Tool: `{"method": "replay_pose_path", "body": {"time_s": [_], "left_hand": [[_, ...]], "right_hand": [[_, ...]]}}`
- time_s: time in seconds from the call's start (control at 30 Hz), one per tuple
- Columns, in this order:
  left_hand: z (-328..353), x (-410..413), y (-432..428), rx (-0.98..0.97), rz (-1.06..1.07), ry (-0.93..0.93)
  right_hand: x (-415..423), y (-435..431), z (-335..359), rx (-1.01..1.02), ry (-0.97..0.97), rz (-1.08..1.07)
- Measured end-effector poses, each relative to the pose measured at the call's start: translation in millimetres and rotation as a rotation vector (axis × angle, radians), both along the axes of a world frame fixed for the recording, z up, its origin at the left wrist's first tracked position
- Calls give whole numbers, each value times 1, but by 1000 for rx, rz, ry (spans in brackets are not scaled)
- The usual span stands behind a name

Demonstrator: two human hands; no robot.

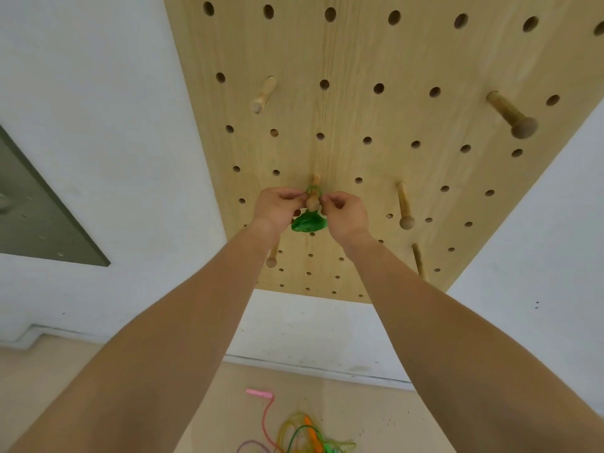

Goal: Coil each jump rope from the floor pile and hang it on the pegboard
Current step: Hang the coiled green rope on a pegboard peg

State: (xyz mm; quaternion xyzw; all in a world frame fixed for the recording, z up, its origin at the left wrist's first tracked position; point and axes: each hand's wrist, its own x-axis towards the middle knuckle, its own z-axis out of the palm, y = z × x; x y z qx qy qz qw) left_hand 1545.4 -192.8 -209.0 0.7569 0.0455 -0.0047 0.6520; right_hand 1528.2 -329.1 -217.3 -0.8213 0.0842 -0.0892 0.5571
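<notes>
A light wooden pegboard (376, 125) with many holes hangs on the white wall. A coiled green jump rope (309, 223) dangles below a wooden peg (313, 199) at the board's middle, with a thin green loop over that peg. My left hand (277, 204) pinches the loop on the peg's left side. My right hand (343, 210) pinches it on the right side. On the floor below lies a pile of jump ropes (304, 433), pink, yellow, green, orange and purple.
Several other wooden pegs stick out of the board: one upper left (263, 94), a thick one upper right (513, 114), one to the right (404, 206), and two low ones (272, 256) (419, 261). A grey panel (36, 217) is on the wall at left.
</notes>
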Motion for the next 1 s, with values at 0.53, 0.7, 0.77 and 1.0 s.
{"method": "replay_pose_path", "body": {"time_s": [0.53,0.7,0.77,1.0], "left_hand": [[16,-88,62,521,-26,40],[15,-125,62,601,-119,26],[12,-138,58,657,-149,28],[-45,-181,20,810,-189,29]], "right_hand": [[-92,-14,31,-414,174,48],[-136,-10,38,-584,163,80],[-151,-12,36,-631,175,102],[-180,-43,-21,-733,198,185]]}}
